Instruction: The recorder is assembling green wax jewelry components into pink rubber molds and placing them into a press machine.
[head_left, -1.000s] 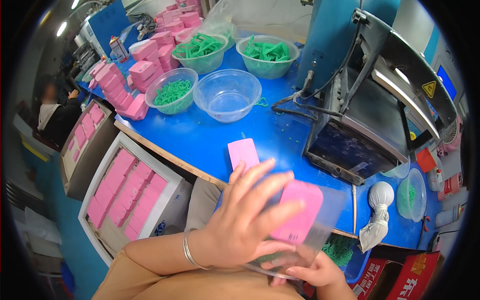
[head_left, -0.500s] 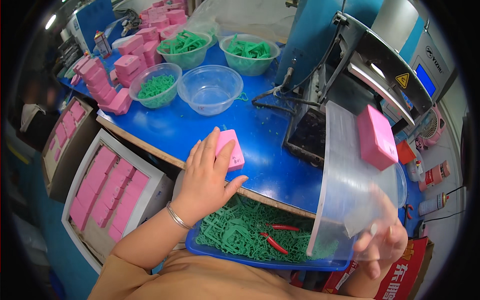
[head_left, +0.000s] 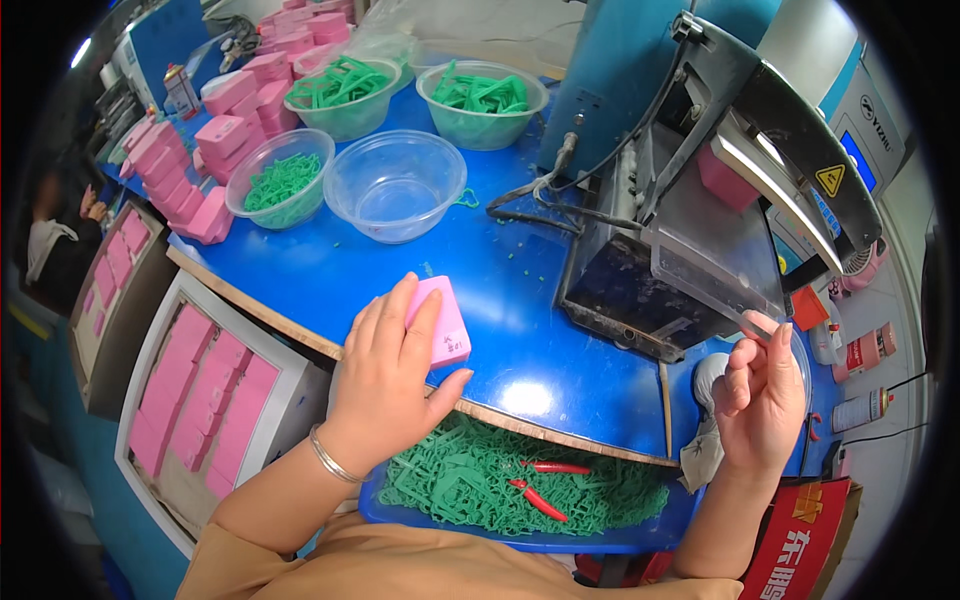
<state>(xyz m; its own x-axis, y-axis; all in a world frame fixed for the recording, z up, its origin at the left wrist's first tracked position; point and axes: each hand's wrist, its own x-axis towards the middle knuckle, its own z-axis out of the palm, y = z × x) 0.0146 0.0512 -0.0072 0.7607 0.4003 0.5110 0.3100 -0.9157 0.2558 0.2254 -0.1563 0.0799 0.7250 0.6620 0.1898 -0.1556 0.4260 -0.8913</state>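
A pink block [head_left: 447,330] with handwritten marks lies on the blue tabletop, and my left hand [head_left: 392,365] rests against its left side and top. The fingers are stretched out and the thumb stands apart. At the right, my right hand [head_left: 762,395] pinches the near corner of a clear plastic sheet [head_left: 690,285]. This sheet lies flat over the dark base of a press machine [head_left: 640,265]. Another pink block [head_left: 727,180] sits toward the sheet's far end, under the raised white press plate [head_left: 775,185] and partly hidden by it.
A clear bowl [head_left: 395,225] stands among bowls of green pieces [head_left: 283,185] at the back. Pink blocks [head_left: 180,190] are stacked at left and fill a box [head_left: 215,380] below. Under the table edge, a blue tray [head_left: 600,538] holds green scraps and red-handled cutters [head_left: 540,498].
My right hand has lowered the plastic sheet from a tilted position and pushed it away into the press, carrying the pink block under the plate. My left hand stays at its block.
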